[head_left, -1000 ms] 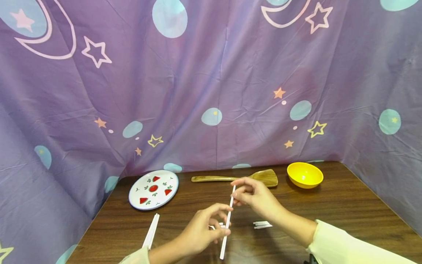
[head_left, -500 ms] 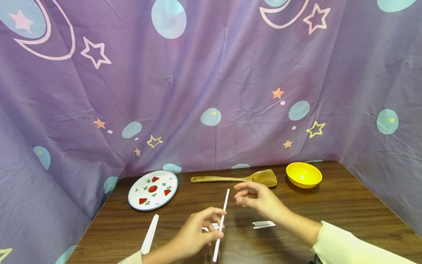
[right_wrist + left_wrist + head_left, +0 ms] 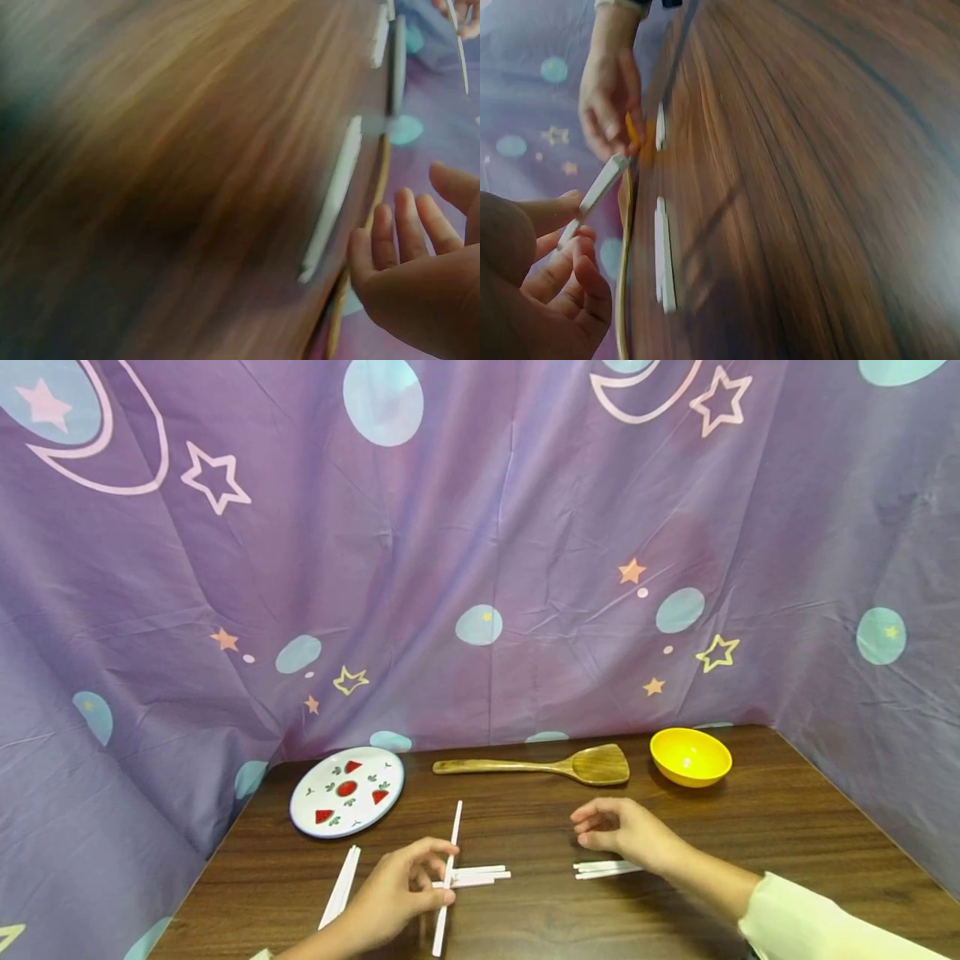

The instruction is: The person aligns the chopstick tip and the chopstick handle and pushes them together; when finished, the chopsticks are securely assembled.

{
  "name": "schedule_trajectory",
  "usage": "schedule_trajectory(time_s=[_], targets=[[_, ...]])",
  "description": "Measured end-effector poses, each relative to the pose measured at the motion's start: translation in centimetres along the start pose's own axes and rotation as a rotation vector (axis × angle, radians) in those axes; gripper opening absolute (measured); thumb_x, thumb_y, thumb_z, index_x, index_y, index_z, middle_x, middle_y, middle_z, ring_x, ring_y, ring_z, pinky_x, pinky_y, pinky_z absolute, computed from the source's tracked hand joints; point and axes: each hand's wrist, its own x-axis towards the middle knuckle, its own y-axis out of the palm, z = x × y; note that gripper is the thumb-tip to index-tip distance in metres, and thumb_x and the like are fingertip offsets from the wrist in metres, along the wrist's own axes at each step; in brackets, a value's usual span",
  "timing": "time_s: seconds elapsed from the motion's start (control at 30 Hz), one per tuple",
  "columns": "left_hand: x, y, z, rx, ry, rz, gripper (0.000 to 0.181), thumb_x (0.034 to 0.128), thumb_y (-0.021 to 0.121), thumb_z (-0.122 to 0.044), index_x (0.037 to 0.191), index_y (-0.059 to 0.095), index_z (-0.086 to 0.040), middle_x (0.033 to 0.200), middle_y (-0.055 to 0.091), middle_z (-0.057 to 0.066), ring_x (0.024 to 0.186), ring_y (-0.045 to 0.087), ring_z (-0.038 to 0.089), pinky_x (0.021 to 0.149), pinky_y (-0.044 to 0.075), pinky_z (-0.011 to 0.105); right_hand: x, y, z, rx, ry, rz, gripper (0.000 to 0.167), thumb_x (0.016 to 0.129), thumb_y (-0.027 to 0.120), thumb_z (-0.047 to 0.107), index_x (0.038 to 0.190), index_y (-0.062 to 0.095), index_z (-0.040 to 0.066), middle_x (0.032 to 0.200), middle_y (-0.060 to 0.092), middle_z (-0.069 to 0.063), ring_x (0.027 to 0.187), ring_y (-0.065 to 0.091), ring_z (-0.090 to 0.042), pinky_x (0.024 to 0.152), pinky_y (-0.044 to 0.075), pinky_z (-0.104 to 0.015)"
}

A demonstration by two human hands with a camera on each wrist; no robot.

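Note:
A thin white stick [image 3: 440, 925] is pinched between the thumb and fingers of the left hand [image 3: 397, 889], held above the table at a slant; the left wrist view shows the same stick [image 3: 600, 191] between thumb and fingertips. Under and beside it lie several white sticks [image 3: 480, 882] pointing sideways. The right hand [image 3: 637, 835], fingers loosely bent and holding nothing, hovers by a small group of white sticks [image 3: 600, 869], partly covering their right end. More white sticks [image 3: 341, 887] lie left of the left hand, their lower end hidden by the forearm.
A white plate with watermelon pictures [image 3: 360, 806] stands at the back left of the brown table [image 3: 540, 927]. A wooden spatula [image 3: 600, 766] lies along the back, with a yellow bowl [image 3: 690, 760] to its right. Patterned purple cloth [image 3: 420, 568] hangs behind.
The right hand has let go of the stick and moved right and down. The left hand has carried the stick left, uncovering the sideways sticks.

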Motion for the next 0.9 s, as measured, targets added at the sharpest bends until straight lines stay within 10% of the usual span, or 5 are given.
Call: schedule_trajectory(time_s=[0.53, 0.9], targets=[[-3.1, -5.3, 5.2, 0.248, 0.001, 0.012, 0.04, 0.0793, 0.087, -0.011, 0.113, 0.069, -0.001, 0.077, 0.061, -0.006, 0.057, 0.045, -0.004, 0.051, 0.041, 0.021, 0.0, -0.6, -1.8, -0.122, 0.017, 0.118, 0.029, 0.085, 0.082, 0.01, 0.108, 0.072, -0.003, 0.099, 0.073, -0.009, 0.087, 0.061, -0.006, 0.079, 0.051, -0.022], [-4.3, -6.2, 6.2, 0.482, -0.053, 0.06, 0.039, 0.0757, 0.09, -0.018, 0.108, 0.072, -0.006, 0.07, 0.054, -0.014, 0.062, 0.044, -0.003, 0.055, 0.039, 0.023, -0.1, -0.7, -2.1, -0.085, 0.032, 0.126, 0.028, 0.085, 0.081, 0.008, 0.109, 0.071, -0.004, 0.1, 0.072, -0.01, 0.088, 0.061, -0.011, 0.079, 0.05, -0.022]])
